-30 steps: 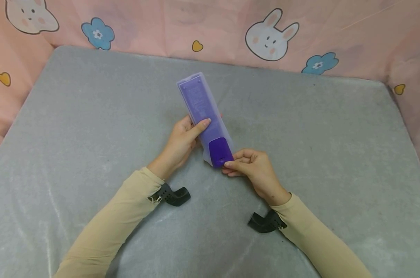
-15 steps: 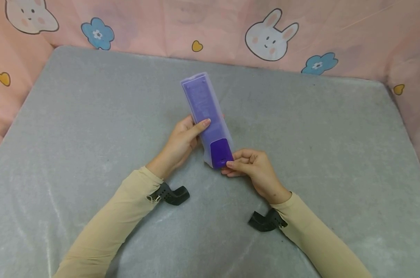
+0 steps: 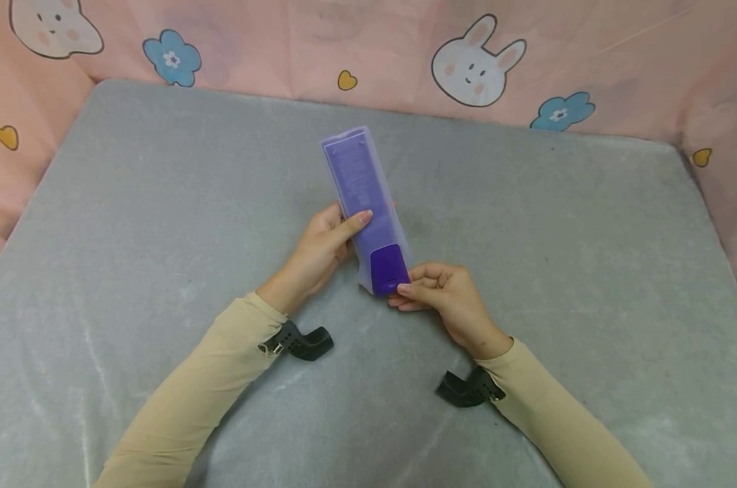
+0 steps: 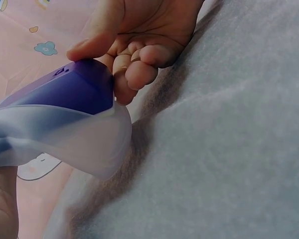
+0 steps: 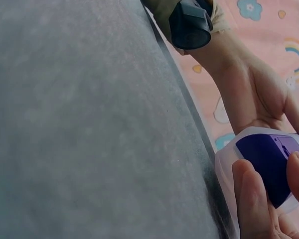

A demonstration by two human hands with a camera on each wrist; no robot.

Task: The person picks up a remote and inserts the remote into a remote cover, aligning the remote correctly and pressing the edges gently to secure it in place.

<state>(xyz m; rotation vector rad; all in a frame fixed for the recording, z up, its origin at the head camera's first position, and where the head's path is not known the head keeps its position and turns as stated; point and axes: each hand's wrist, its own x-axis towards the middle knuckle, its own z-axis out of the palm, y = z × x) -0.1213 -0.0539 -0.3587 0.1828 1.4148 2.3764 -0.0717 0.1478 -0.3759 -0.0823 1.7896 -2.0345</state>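
Observation:
A purple remote control (image 3: 389, 270) sits inside a milky translucent cover (image 3: 361, 183), slanting up and to the left in the head view. Its dark purple near end shows bare, out of the cover. My left hand (image 3: 317, 247) grips the covered middle, thumb lying across the top face and fingers mostly hidden underneath. At the bare end, my right hand (image 3: 450, 298) pinches the corner between thumb and fingers. The left wrist view shows the loose cover edge (image 4: 102, 149) standing off below the remote's bare end. In the right wrist view, the thumb presses near a small latch mark.
A grey cloth-covered table (image 3: 557, 237) lies under both hands. Behind it hangs a pink curtain (image 3: 253, 41) with rabbits, flowers and hearts. Black camera mounts (image 3: 301, 342) are strapped at both wrists over beige sleeves (image 3: 192, 393).
The far end of the covered remote has swung slightly to the right, so it slants less. Both hands keep their hold in nearly the same places.

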